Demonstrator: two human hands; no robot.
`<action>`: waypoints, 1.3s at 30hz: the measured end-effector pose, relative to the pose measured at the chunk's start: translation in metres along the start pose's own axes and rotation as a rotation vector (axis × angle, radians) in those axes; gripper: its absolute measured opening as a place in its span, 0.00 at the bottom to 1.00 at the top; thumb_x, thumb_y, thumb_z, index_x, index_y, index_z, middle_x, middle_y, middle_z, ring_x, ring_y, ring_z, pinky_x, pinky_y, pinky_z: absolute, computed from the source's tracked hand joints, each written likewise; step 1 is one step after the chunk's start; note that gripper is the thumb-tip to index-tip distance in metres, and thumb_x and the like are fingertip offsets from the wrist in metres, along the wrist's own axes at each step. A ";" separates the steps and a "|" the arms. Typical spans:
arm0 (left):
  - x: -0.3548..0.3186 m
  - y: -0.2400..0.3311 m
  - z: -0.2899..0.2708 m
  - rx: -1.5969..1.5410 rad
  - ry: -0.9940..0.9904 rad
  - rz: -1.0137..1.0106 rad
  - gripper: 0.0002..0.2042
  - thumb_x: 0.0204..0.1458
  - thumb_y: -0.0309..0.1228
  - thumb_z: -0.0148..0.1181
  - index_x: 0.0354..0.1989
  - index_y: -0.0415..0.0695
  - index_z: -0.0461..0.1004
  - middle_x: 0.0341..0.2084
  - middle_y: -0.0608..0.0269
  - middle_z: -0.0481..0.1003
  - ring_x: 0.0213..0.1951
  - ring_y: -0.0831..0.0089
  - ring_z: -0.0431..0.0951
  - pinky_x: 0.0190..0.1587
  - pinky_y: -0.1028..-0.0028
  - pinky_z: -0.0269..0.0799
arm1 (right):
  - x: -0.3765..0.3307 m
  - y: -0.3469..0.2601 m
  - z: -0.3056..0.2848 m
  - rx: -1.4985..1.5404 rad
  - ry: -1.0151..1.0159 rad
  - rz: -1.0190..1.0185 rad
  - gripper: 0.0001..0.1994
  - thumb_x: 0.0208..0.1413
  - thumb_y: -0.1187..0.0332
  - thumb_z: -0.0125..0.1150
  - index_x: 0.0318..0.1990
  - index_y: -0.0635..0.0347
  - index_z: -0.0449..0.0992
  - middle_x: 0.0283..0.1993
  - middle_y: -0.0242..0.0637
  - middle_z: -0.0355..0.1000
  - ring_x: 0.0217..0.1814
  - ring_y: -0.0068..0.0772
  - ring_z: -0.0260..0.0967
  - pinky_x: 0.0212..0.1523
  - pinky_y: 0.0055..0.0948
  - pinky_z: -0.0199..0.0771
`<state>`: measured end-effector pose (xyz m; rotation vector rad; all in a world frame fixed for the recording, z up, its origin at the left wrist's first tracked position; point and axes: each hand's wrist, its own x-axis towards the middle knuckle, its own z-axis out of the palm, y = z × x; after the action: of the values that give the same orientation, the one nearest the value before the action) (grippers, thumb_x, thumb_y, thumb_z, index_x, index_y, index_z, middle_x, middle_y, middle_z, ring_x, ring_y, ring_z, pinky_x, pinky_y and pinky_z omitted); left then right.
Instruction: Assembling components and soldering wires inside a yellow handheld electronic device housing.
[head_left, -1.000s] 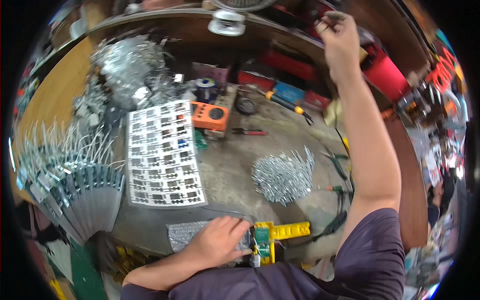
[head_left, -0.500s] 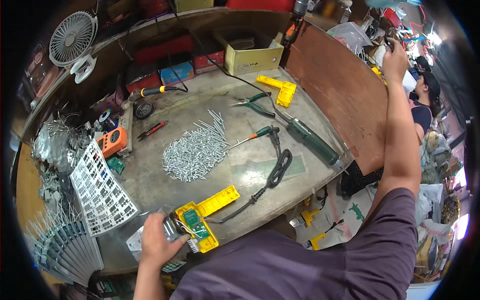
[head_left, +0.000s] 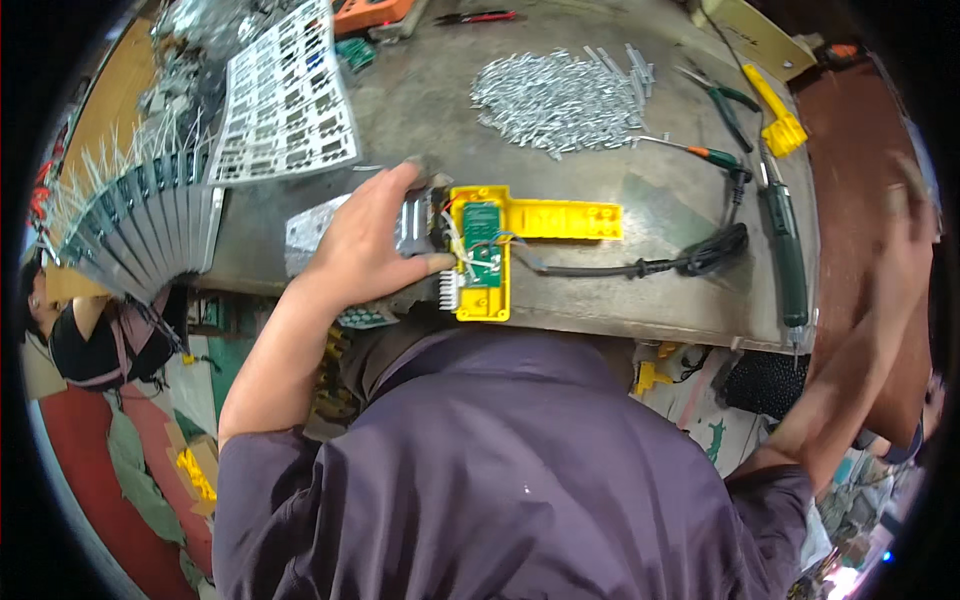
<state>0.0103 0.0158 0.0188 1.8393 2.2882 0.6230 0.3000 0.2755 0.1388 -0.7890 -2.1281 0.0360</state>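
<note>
My left hand (head_left: 365, 240) is closed around the dark and silvery end part joined to an open yellow plastic housing (head_left: 565, 220), thumb beside the housing's edge. Inside lies a green circuit board (head_left: 482, 245) with thin wires. A white ribbed piece (head_left: 449, 291) sticks out near the thumb. From the housing a black cord (head_left: 600, 270) runs right to a tied coil. My right hand (head_left: 905, 215) is at the far right, in front of the brown board, its fingers smeared by motion. Whether it holds anything does not show.
A heap of silver screws (head_left: 555, 100) lies at the back, by a screwdriver (head_left: 700, 152), pliers (head_left: 730, 105) and another yellow part (head_left: 780, 115). A dark green soldering tool (head_left: 785, 240) rests along the right edge. On the left are a card sheet (head_left: 290, 110) and fanned strips (head_left: 150, 230).
My right hand has come down from the upper right shelf area to beside the brown board. The view has turned toward my body and left; my left hand still grips the same assembly.
</note>
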 end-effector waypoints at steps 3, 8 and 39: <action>-0.005 -0.013 0.008 0.013 0.054 0.093 0.42 0.34 0.40 0.75 0.57 0.36 0.58 0.46 0.46 0.71 0.51 0.49 0.71 0.52 0.60 0.68 | -0.078 0.003 0.034 0.333 -0.369 -0.051 0.16 0.49 0.75 0.63 0.48 0.63 0.75 0.46 0.39 0.74 0.52 0.34 0.70 0.56 0.30 0.65; -0.007 -0.024 0.007 -0.062 0.046 0.133 0.42 0.33 0.39 0.75 0.57 0.37 0.58 0.45 0.46 0.71 0.49 0.49 0.71 0.51 0.60 0.68 | -0.136 -0.085 0.089 0.648 -0.512 -0.074 0.11 0.44 0.79 0.63 0.39 0.64 0.75 0.38 0.43 0.74 0.40 0.45 0.71 0.44 0.37 0.70; 0.021 -0.040 0.009 -0.330 0.022 0.602 0.24 0.37 0.15 0.50 0.49 0.31 0.65 0.42 0.52 0.70 0.46 0.52 0.67 0.59 0.47 0.57 | -0.128 -0.125 0.145 0.440 -0.528 -0.541 0.19 0.53 0.63 0.50 0.53 0.54 0.72 0.47 0.33 0.74 0.49 0.39 0.69 0.45 0.39 0.65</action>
<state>-0.0274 0.0318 -0.0022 2.3307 1.4914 1.0232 0.1863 0.1406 -0.0083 0.0847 -2.6253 0.4497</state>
